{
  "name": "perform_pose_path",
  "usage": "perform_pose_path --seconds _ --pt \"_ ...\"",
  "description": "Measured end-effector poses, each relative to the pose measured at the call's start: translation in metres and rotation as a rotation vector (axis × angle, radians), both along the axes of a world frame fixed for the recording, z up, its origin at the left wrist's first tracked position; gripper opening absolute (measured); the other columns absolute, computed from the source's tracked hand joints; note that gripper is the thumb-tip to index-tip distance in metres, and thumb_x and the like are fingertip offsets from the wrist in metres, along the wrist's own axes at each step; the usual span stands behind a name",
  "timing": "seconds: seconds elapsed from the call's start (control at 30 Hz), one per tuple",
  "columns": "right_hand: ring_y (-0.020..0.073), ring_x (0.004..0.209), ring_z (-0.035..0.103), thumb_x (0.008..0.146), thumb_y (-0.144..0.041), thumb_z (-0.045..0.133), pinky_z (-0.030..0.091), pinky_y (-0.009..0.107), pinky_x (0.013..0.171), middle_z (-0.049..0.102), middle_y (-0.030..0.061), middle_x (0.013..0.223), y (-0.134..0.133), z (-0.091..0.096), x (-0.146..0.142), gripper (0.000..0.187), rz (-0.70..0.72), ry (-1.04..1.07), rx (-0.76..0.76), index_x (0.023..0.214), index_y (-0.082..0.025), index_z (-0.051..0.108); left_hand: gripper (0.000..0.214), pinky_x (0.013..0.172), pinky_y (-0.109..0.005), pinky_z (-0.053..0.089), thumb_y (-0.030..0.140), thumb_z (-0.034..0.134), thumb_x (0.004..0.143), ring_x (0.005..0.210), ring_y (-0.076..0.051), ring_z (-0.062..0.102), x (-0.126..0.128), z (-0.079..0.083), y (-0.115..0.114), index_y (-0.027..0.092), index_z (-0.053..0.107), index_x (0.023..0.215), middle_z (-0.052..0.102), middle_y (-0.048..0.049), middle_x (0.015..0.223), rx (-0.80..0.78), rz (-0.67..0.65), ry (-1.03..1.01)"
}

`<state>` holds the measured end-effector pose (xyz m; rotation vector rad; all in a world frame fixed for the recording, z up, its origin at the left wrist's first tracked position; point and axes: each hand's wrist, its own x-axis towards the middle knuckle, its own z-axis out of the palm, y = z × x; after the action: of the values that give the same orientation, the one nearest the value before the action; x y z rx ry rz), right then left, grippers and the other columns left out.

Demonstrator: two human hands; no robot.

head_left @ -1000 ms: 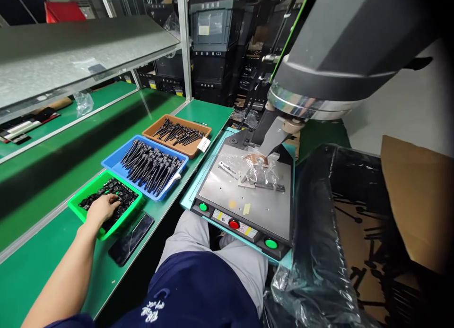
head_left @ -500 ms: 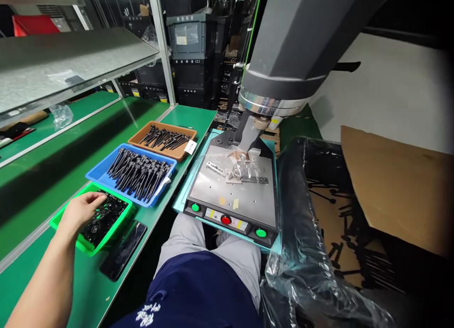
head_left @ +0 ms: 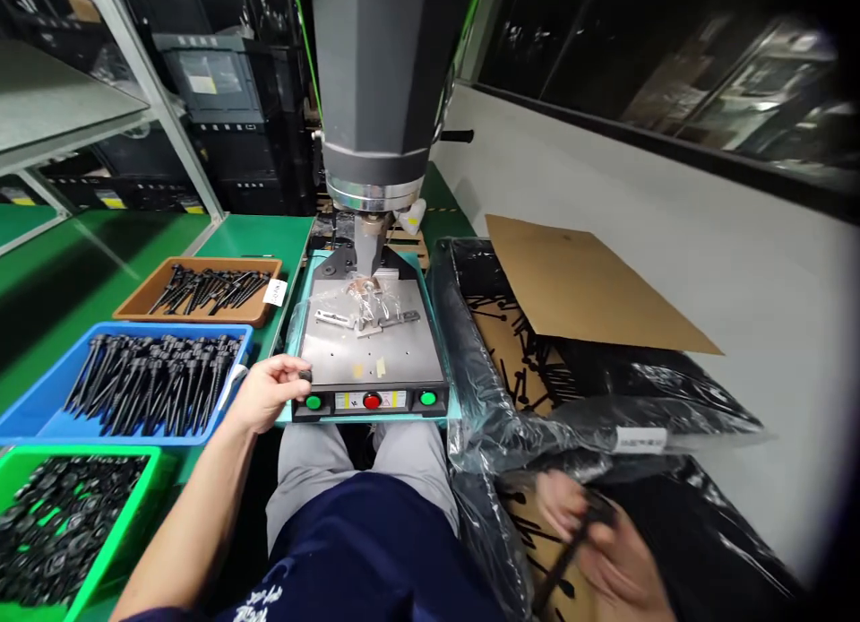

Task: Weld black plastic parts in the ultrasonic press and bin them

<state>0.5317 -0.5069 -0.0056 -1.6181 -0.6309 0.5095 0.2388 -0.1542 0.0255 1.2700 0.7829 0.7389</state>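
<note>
While the left hand [head_left: 265, 396] pinches a small black part [head_left: 305, 375] at the near left corner of the metal plate [head_left: 396, 371], the right hand [head_left: 622, 559] holds a dark rod [head_left: 562, 568].

Left thumb and fingertips are closed on the part, just above the left green button [head_left: 313, 402]; the right fingers are clamped about the rod, though blur hides their exact contact. The rod slants over brown cardboard [head_left: 527, 507] bearing similar rods. At left stand a green tray [head_left: 151, 496] of small black parts, then a blue tray [head_left: 47, 407] and a brown tray [head_left: 194, 317] of black rods.
</note>
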Motion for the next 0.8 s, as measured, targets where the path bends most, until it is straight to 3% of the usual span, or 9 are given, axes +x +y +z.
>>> perform_pose_path --seconds 0.07,0.13,0.23,0.3,0.47,0.63,0.8 --pt "0.0238 0.062 0.057 0.069 -0.073 0.064 0.05 0.041 0.056 0.053 0.0087 0.066 0.041 -0.008 -0.014 0.047 0.315 0.142 0.081 0.064 -0.026 0.06 0.043 0.047 -0.025 0.046 0.032 0.089 0.047 0.044 -0.013 0.056 0.025 -0.006 -0.016 0.014 0.071 0.081 0.062 -0.0001 0.053 -0.059 -0.116 -0.047" --pt "0.0242 0.076 0.063 0.077 -0.059 0.068 0.054 0.041 0.071 0.063 0.0079 0.081 0.086 -0.011 -0.034 0.035 0.499 0.205 0.061 0.082 -0.024 0.065 0.043 0.048 -0.026 0.047 0.032 0.09 0.047 0.045 -0.013 0.057 0.044 -0.012 -0.034 0.014 0.072 0.082 0.064 -0.0015 0.054 -0.109 -0.221 -0.067" --pt "0.0191 0.072 0.062 0.087 -0.045 0.062 0.054 0.034 0.071 0.063 0.0027 0.078 0.138 -0.01 -0.066 0.023 0.575 0.084 0.005 0.089 -0.022 0.066 0.041 0.052 -0.028 0.049 0.032 0.09 0.049 0.049 -0.014 0.059 0.06 -0.018 -0.057 0.014 0.075 0.083 0.065 -0.003 0.058 -0.11 -0.312 -0.074" --pt "0.0171 0.069 0.059 0.09 -0.039 0.058 0.051 0.029 0.067 0.061 0.001 0.074 0.158 -0.007 -0.082 0.019 0.579 -0.08 0.017 0.087 -0.022 0.067 0.038 0.055 -0.029 0.049 0.033 0.088 0.053 0.056 -0.015 0.06 0.063 -0.02 -0.064 0.015 0.077 0.084 0.067 -0.0045 0.066 -0.034 -0.289 -0.089" --pt "0.0191 0.078 0.061 0.091 -0.03 0.057 0.05 0.03 0.073 0.065 0.0027 0.083 0.175 0.005 -0.092 0.017 0.58 -0.322 0.106 0.1 -0.025 0.071 0.026 0.064 -0.028 0.047 0.031 0.081 0.067 0.071 -0.014 0.057 0.06 -0.022 -0.063 0.021 0.079 0.091 0.063 -0.0049 0.08 0.234 -0.157 -0.078" --pt "0.018 0.081 0.061 0.092 -0.028 0.056 0.048 0.03 0.075 0.065 0.0031 0.087 0.184 0.01 -0.087 0.018 0.636 -0.321 0.126 0.103 -0.022 0.069 0.025 0.071 -0.03 0.047 0.03 0.076 0.073 0.08 -0.017 0.058 0.062 -0.038 -0.056 0.023 0.079 0.097 0.063 -0.0048 0.086 0.213 -0.172 -0.142" --pt "0.0103 0.054 0.049 0.095 -0.028 0.051 0.041 0.023 0.054 0.054 -0.003 0.063 0.187 0.009 -0.084 0.021 0.716 -0.191 0.033 0.082 -0.018 0.065 0.026 0.064 -0.028 0.046 0.033 0.073 0.076 0.073 -0.015 0.055 0.066 -0.055 -0.052 0.023 0.078 0.099 0.06 -0.0047 0.086 0.179 -0.179 -0.154"
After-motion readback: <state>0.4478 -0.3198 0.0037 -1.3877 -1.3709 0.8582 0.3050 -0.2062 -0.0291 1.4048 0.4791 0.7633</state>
